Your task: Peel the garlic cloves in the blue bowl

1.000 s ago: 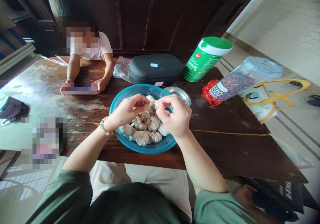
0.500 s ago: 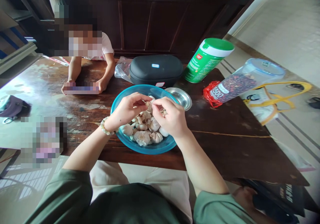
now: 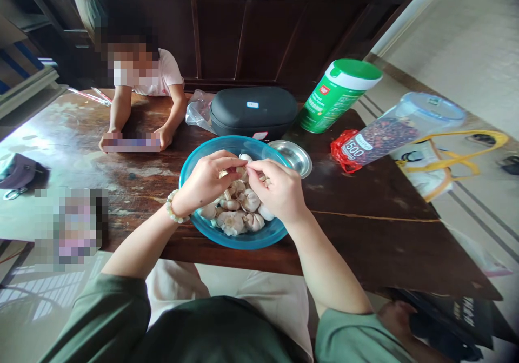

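Note:
My left hand (image 3: 211, 182), with a beaded bracelet on its wrist, is closed in a pinch above a blue plastic basin (image 3: 239, 242). Fingertip to fingertip with it, my right hand (image 3: 279, 187) also pinches. Between them is a small garlic clove, mostly hidden by the fingers. Whole garlic bulbs (image 3: 232, 223) with pale, papery skins fill the basin below both hands. Just behind my right hand, partly covered by the basin's rim, stands a shallow metal bowl (image 3: 298, 157).
A black zip case (image 3: 253, 111) sits behind the basin, with a clear plastic bag (image 3: 198, 111) beside it. To the right are a green canister (image 3: 338, 98) and a clear jar (image 3: 389, 130) on the wooden table (image 3: 365, 244). Another person (image 3: 166, 73) leans at the far left, holding a blurred device.
My fingertips have shifted slightly and press closer together over the basin. The bulbs stay where they were, and the view has moved very little.

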Motion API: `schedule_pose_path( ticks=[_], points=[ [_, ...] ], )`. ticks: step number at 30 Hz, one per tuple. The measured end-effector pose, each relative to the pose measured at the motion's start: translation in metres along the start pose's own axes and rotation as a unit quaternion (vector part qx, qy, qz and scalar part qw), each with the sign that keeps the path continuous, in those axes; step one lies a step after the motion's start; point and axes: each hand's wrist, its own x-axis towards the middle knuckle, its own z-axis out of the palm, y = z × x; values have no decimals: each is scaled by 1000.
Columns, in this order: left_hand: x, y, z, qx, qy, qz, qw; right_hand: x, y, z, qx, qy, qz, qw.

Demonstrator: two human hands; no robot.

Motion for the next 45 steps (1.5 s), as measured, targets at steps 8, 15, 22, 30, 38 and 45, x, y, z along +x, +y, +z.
schedule_pose_path(
  ticks=[8,15,22,30,38,45],
  points=[
    [0,1,0,-44,-6,-5,999,1,-2,-2,18,9,13,1000],
    [-2,-2,2,-3,12,9,1000,1,-1,-4,38,-14,32,999],
    [-2,1,1,15,20,29,999,2,-1,-5,19,-21,24,999],
    [-3,3,3,48,29,71,996,2,0,-4,-23,-13,-19,999],
    [-2,5,2,1,19,31,999,3,-1,-6,39,-12,27,999],
    [-3,4,3,-9,25,14,1000,1,-1,-4,16,-3,-7,1000]
  ],
)
